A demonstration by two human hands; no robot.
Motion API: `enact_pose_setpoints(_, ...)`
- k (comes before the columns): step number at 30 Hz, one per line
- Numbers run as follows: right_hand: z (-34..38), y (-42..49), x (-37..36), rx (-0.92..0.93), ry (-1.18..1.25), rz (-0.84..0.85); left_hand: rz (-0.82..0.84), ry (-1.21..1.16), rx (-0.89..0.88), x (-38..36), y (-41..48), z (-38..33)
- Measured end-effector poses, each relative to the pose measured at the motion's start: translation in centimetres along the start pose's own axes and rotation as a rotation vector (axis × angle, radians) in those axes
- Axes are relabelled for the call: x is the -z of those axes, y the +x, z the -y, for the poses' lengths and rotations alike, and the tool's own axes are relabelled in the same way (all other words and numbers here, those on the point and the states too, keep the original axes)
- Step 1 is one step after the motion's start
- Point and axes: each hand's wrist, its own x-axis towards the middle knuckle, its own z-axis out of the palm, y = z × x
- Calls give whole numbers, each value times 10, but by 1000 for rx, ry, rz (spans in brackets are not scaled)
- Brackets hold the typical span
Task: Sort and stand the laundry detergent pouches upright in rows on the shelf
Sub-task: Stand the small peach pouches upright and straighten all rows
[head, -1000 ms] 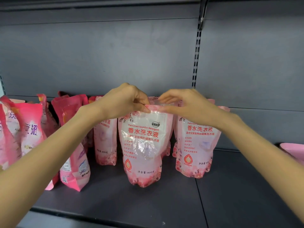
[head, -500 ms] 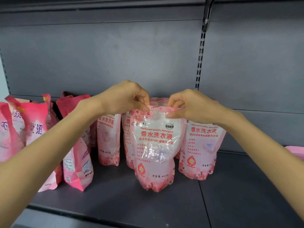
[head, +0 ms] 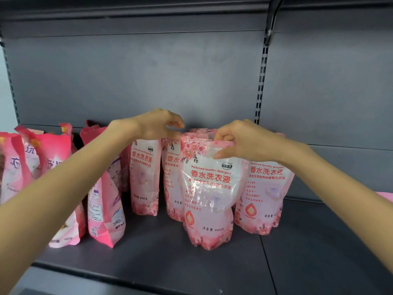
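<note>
A pale pink detergent pouch [head: 209, 201] with red print stands upright at the front of the dark grey shelf [head: 308, 252]. My right hand [head: 240, 141] pinches its top right corner between thumb and fingers. My left hand [head: 158, 124] hovers just above and left of the pouch's top edge, fingers loosely curled, holding nothing. Three matching pale pouches stand behind: one to the left [head: 144, 177], one partly hidden behind the front pouch [head: 172, 184], one on the right [head: 266, 194].
Several darker pink pouches [head: 106, 201] lean together at the left end of the shelf, some under my left forearm. A pink object [head: 386, 195] pokes in at the right edge. Bare shelf deck lies in front and to the right. A slotted upright [head: 262, 81] runs up the back panel.
The front pouch has shifted right and now rests on the shelf. My left hand has let go of its top left corner and lifted away; my right hand keeps its pinch.
</note>
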Motion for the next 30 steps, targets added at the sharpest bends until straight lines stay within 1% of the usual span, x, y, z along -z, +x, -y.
enact_pose_setpoints(3, 2, 0, -3, -8, -14, -31, 71, 25, -3, -7, 10, 1)
enact_pose_setpoints(10, 5, 1, -9, -19, -35, -58, 73, 151, -78, -13, 24, -6)
enact_pose_setpoints(15, 5, 0, -8, -17, -26, -63, 76, 276, -85, -1, 18, -1)
enact_pose_setpoints(18, 5, 1, -9, -14, -29, -65, 89, 296, -66, 8, 10, 7)
enact_pose_setpoints(24, 2, 8, -7, -29, -37, -32, 101, 302, -71, 14, 0, 18)
enact_pose_setpoints(30, 0, 16, -4, -56, -23, 31, 117, 358, -105, 19, -1, 26)
